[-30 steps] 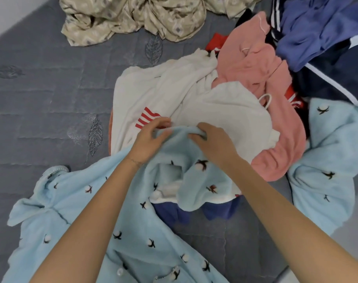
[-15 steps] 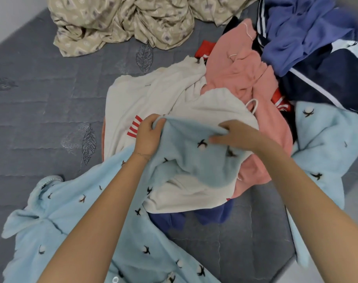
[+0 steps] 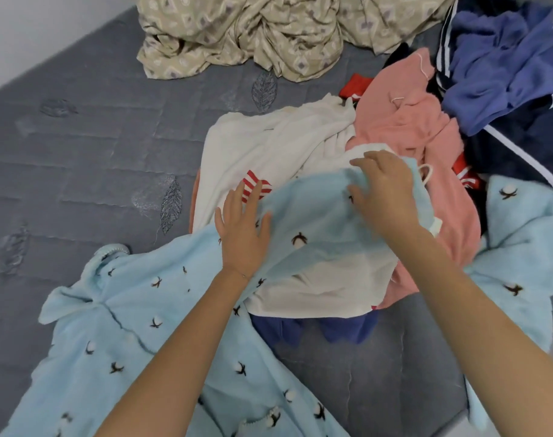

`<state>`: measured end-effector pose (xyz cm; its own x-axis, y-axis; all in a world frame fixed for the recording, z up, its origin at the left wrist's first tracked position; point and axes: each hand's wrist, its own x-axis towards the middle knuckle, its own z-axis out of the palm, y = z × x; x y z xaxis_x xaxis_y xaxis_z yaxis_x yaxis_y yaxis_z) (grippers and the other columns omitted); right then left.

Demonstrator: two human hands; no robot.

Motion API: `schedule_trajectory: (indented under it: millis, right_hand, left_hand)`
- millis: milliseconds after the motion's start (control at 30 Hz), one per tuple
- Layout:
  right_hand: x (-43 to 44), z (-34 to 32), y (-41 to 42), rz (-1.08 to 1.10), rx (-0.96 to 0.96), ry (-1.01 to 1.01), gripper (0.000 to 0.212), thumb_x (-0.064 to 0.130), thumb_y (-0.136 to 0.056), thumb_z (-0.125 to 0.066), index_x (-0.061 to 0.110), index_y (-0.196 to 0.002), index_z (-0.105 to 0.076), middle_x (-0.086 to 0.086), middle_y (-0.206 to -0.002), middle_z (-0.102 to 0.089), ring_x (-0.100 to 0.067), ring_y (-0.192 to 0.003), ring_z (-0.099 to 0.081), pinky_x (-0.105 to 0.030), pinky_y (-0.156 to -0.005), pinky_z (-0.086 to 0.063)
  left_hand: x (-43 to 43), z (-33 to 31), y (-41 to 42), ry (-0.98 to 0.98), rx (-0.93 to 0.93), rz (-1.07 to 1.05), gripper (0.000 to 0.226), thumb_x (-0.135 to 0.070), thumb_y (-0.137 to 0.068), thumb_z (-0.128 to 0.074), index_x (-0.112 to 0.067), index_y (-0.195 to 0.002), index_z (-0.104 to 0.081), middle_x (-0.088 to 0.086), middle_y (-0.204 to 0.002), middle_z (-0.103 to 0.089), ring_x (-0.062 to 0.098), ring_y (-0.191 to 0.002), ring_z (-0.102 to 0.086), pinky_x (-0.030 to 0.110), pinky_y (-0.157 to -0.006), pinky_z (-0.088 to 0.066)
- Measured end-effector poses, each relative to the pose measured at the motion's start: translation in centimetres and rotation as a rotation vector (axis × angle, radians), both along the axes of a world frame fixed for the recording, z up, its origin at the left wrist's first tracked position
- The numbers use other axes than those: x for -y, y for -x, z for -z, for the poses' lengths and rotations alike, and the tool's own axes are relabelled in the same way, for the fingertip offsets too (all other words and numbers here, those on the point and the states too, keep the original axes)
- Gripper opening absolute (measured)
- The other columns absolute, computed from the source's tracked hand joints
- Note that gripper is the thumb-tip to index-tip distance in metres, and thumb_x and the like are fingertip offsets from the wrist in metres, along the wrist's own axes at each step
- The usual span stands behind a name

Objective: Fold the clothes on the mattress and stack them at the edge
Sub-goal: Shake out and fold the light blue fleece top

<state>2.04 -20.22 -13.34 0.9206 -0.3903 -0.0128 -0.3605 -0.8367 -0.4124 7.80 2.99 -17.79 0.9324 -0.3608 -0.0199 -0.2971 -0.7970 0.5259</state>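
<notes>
— Grey quilted mattress (image 3: pixel 95 152), clothes heaped on it. What's different from a second ago?

— Back then both hands pinched one edge of the fleece (image 3: pixel 126 326) close together, over the white top (image 3: pixel 268 146). Half a second ago they had drawn apart along that edge. Now the left hand (image 3: pixel 242 225) has let go. Its fingers are straight and spread, palm flat on the fleece at the top's near-left side, beside its red stripes. The right hand (image 3: pixel 384 197) has gone across to the top's right side, with its fingers curled round the fleece's edge, just short of the pink garment (image 3: pixel 426 127).

— Meaning what for the job?

— I'd judge that one hand pins while the other pulls the cloth taut, so this is spreading before the first fold. No fold shows yet, and there's no stack at the mattress edge.

— Where does the fleece lie?

— It's draped over the top's near half, and the rest trails away from the top's near-left corner. A same-print blue piece (image 3: pixel 521 247) lies right of the top, past the pink garment. I can't tell whether it's the same garment.

— Any baskets or bins?

— None shows, only loose piles. Navy clothes (image 3: pixel 505 58) lie beyond and to the right of the top. A beige sheet (image 3: pixel 237 33) lies well beyond it, and a dark blue piece (image 3: pixel 278 329) pokes out from under its near edge.
</notes>
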Motion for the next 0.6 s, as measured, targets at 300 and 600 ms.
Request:
schedule_trajectory:
  millis: [300, 600]
  right_hand:
    - [-15.2, 3.1, 7.8, -0.313, -0.062, -0.012, 0.060, 0.033, -0.089, -0.064, 0.015, -0.143, -0.045, -0.014, -0.152, -0.034, -0.038, -0.143, -0.025, -0.051, -0.116, -0.016]
    - [-25.2, 5.5, 18.0, -0.454, -0.206, -0.004, 0.068, 0.038, -0.091, -0.062, 0.019, -0.149, -0.034, -0.013, -0.157, -0.022, -0.037, -0.147, -0.013, -0.050, -0.118, -0.009]
  left_hand:
    - [-12.4, 2.2, 10.2, -0.318, -0.006, -0.061, 0.061, -0.047, -0.097, -0.041, -0.030, -0.152, -0.020, 0.006, -0.161, -0.008, 0.027, -0.149, -0.003, 0.050, -0.117, 0.003]
    - [-24.5, 3.4, 23.2, -0.380, -0.165, -0.205, 0.064, -0.051, -0.098, -0.035, -0.037, -0.149, -0.001, 0.001, -0.160, 0.008, 0.024, -0.148, 0.010, 0.048, -0.117, 0.013]
